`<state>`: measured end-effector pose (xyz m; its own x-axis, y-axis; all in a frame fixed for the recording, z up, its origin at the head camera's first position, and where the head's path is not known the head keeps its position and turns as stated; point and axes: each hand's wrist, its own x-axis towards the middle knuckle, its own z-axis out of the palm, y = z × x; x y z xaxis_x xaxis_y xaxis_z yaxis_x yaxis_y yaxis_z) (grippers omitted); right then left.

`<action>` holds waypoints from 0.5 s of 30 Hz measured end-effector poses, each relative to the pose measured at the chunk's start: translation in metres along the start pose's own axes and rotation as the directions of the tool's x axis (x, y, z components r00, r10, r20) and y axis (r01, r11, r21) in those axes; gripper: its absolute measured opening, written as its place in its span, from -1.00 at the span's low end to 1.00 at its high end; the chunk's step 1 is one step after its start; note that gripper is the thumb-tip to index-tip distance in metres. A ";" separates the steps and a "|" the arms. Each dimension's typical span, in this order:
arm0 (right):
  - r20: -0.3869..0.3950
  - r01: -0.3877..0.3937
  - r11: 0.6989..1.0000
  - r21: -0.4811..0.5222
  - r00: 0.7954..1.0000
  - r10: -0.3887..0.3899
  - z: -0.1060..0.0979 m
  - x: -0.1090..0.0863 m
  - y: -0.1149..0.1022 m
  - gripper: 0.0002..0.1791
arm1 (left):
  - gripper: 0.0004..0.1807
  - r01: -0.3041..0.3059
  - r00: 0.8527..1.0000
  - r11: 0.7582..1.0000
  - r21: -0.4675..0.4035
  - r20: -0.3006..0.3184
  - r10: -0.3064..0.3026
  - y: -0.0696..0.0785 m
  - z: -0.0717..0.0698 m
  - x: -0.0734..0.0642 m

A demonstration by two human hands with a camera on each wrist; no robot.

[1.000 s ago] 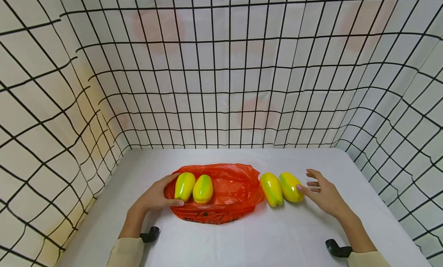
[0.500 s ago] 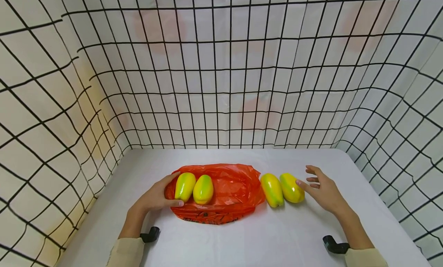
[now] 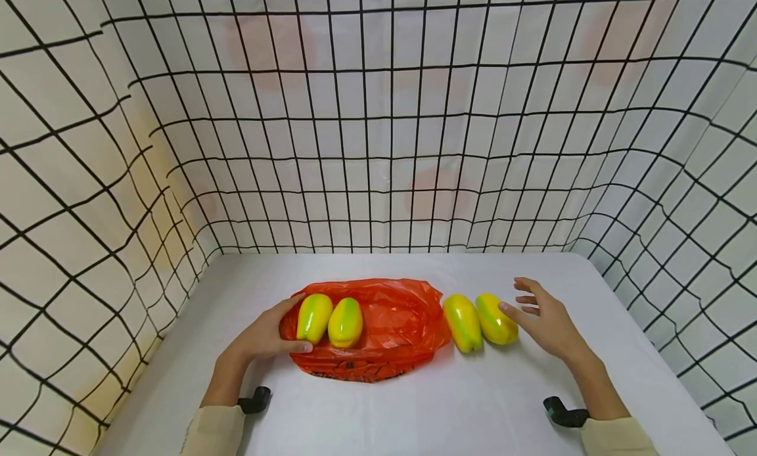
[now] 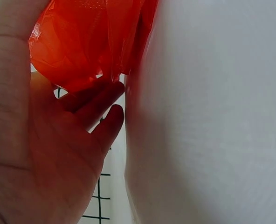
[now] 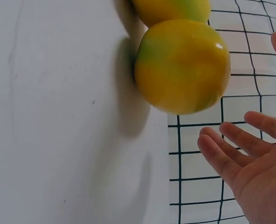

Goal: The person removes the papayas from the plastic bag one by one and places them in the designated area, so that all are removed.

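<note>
Two glossy yellow-green papayas [image 3: 315, 318] lie side by side in the left part of a red plastic bag [image 3: 393, 321], which is spread with its mouth upward. My left hand [image 3: 263, 334] holds the bag's left end, thumb on the near rim and fingers at the far rim. In the left wrist view, the bag [image 4: 89, 42] hides some fingertips. Right of the bag, another papaya [image 3: 464, 323] touches its edge, with one more papaya [image 3: 497, 319] beside it. My right hand [image 3: 550, 324] hovers by this outer fruit, fingers spread; the right wrist view shows a gap between the fingers and the papaya [image 5: 182, 65].
A white table [image 3: 449, 410] bears everything. Black grid lines on pale walls [image 3: 390, 147] surround its back and sides. Each wrist wears a black camera mount [image 3: 564, 413].
My right hand has shifted slightly left and away from me, over the outer papaya's right side. The left hand, bag and fruits stay put.
</note>
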<state>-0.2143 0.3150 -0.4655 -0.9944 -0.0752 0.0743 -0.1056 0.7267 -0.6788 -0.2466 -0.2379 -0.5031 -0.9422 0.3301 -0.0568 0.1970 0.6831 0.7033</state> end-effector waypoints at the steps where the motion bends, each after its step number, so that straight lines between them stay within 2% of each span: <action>1: 0.001 0.001 1.000 0.003 1.000 -0.001 0.001 0.001 -0.001 -0.11 | 0.11 -0.002 1.000 1.000 -0.004 0.000 0.002 0.000 0.000 0.000; 15: -0.055 0.071 0.997 0.012 0.996 -0.071 0.011 0.010 -0.023 -0.17 | 0.16 0.002 1.000 1.000 0.007 -0.004 -0.002 0.001 -0.002 0.000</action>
<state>-0.2213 0.2896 -0.4572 -0.9828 -0.0887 0.1620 -0.1763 0.7110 -0.6807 -0.2468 -0.2380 -0.5011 -0.9437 0.3261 -0.0547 0.1974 0.6884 0.6979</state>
